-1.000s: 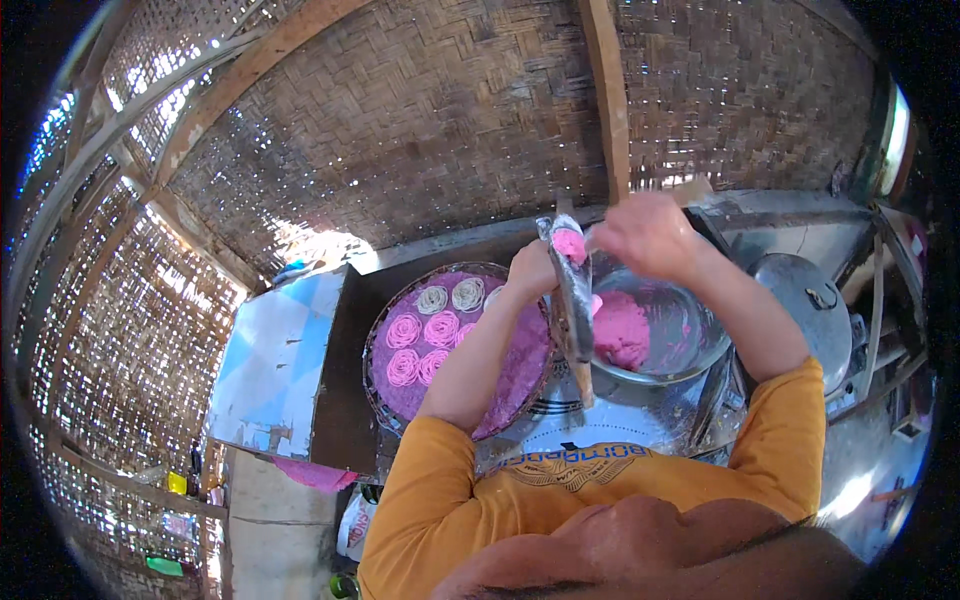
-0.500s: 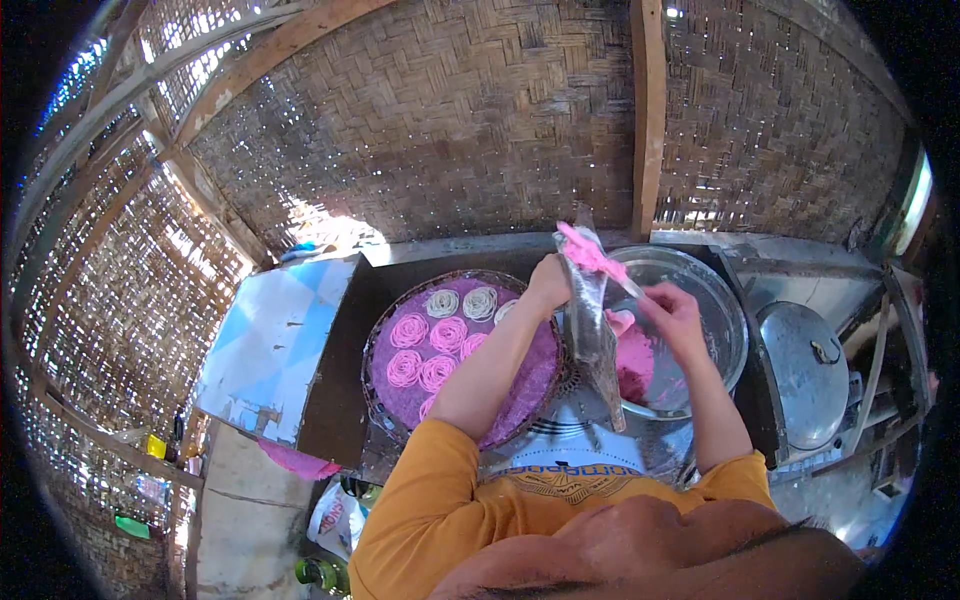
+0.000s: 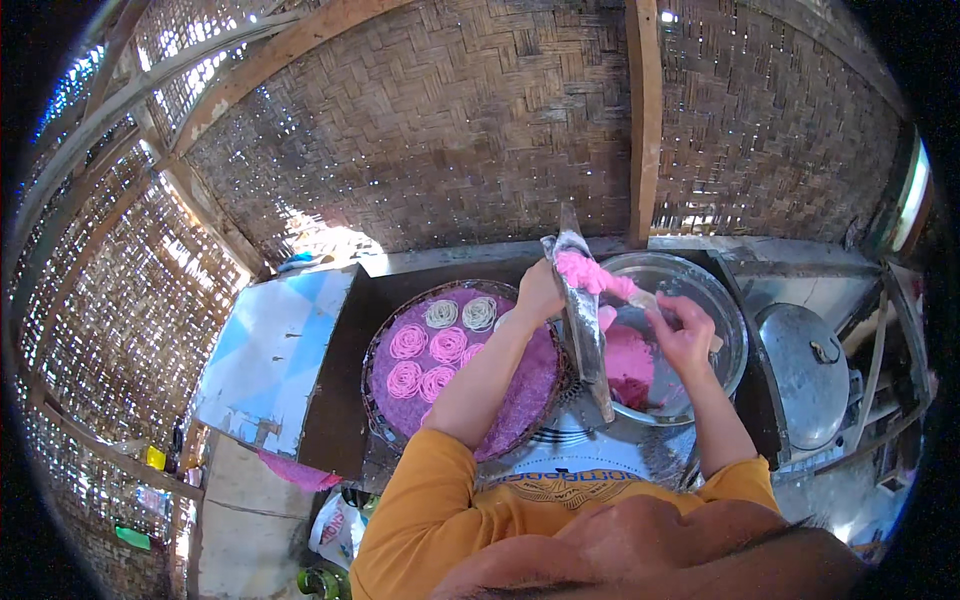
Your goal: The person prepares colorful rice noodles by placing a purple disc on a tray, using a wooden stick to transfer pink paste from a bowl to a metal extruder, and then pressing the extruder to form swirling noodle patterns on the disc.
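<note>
My left hand (image 3: 541, 293) grips the left side of a long, worn press-like tool (image 3: 586, 342), tilted over the gap between a round tray and a metal basin. In my right hand (image 3: 687, 333), closed over the basin, is a pale flat spatula (image 3: 643, 299). A lump of soft pink dough (image 3: 590, 274) sticks to its blade and lies against the tool's upper part. More pink dough (image 3: 628, 362) rests in the metal basin (image 3: 737, 350). On the round tray's purple sheet (image 3: 510, 415) sit several coiled pink noodle nests (image 3: 407, 341) and whitish ones (image 3: 442, 313); my left forearm hides part of it.
A dark wooden box frame surrounds tray and basin. At left stands a blue-and-white panel (image 3: 270, 345). A lidded metal pot (image 3: 805, 375) is on the right. A woven bamboo wall (image 3: 480, 130) with a wooden post (image 3: 645, 120) rises behind.
The spatula's dough has come down slightly and now presses against the tool's upper part. My right hand has shifted slightly right and down, and the tool has tilted a little.
</note>
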Motion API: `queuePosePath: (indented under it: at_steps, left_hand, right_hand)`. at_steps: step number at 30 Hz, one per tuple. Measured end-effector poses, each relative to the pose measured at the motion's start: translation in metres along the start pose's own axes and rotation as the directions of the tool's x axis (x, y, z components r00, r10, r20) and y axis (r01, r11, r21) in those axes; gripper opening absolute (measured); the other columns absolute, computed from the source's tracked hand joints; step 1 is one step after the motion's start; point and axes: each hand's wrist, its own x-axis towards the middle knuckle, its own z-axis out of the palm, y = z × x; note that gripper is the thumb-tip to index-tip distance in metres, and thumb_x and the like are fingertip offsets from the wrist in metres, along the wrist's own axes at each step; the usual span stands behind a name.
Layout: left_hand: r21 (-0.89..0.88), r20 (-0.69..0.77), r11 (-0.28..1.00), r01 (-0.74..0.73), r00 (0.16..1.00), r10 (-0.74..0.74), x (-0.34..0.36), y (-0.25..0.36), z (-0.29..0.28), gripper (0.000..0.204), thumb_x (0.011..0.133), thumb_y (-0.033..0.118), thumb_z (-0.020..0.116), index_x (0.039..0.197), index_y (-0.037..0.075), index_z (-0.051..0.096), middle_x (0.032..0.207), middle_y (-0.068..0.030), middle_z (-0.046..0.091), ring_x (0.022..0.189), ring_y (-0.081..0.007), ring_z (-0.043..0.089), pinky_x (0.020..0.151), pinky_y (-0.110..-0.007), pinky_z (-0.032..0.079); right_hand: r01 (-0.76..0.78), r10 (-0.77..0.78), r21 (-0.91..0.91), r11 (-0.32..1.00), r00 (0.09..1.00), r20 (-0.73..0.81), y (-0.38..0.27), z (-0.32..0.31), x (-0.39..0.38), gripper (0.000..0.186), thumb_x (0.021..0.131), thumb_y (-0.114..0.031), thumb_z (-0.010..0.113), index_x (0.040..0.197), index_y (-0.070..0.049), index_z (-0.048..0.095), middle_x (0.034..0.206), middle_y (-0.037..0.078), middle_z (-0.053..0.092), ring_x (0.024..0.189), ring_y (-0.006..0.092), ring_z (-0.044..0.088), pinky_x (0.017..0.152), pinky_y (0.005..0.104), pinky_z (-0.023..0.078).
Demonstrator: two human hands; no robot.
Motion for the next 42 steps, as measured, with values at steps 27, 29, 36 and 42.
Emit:
queuePosePath:
  at_steps: [27,29,36,42]
  left_hand:
    - [-0.702,0.502,-0.558,0.443,0.863,0.054,0.011,-0.006,-0.045,0.037,0.081,0.028,0.048,0.104,-0.001,0.047,0.103,-0.0155,0.052,0.095,-0.0258,0.053,0.085,-0.038,0.045]
    - [-0.749,0.485,-0.525,0.404,0.875,-0.018,0.008,0.0,-0.037,0.036,0.081,0.028,0.048,0.102,0.0,0.048,0.099,-0.0132,0.055,0.09,-0.0266,0.056,0.081,-0.037,0.048]
    - [-0.923,0.275,0.287,0.256,0.961,0.027,-0.02,-0.007,-0.069,0.038,0.071,0.019,0.061,0.101,-0.002,0.05,0.093,-0.0117,0.058,0.079,-0.0251,0.059,0.073,-0.038,0.05]
    - [-0.969,-0.026,0.238,-0.062,0.988,0.152,-0.042,0.008,-0.123,0.038,0.049,0.001,0.07,0.083,0.008,0.055,0.076,-0.0025,0.048,0.067,-0.0223,0.057,0.09,-0.046,0.036]
  right_hand:
    - [0.191,-0.058,-0.256,0.948,0.891,0.45,-0.002,-0.054,0.046,0.022,0.06,-0.027,0.066,0.075,-0.012,0.061,0.074,0.008,0.06,0.069,0.0283,0.057,0.06,0.0372,0.045]
    - [0.264,-0.063,-0.366,0.892,0.875,0.48,-0.007,-0.048,0.055,0.02,0.061,-0.026,0.065,0.073,-0.011,0.06,0.072,0.007,0.06,0.068,0.0274,0.057,0.06,0.0371,0.045]
    - [0.552,0.186,-0.567,0.611,0.596,0.781,0.064,0.032,-0.013,0.011,0.06,-0.017,0.057,0.068,-0.014,0.064,0.062,0.007,0.06,0.062,0.024,0.061,0.057,0.0388,0.047]
    - [0.458,-0.008,-0.337,0.823,0.601,0.799,0.042,0.043,-0.046,0.034,0.072,-0.031,0.055,0.092,-0.004,0.062,0.101,0.018,0.056,0.093,0.0249,0.055,0.079,0.0362,0.042]
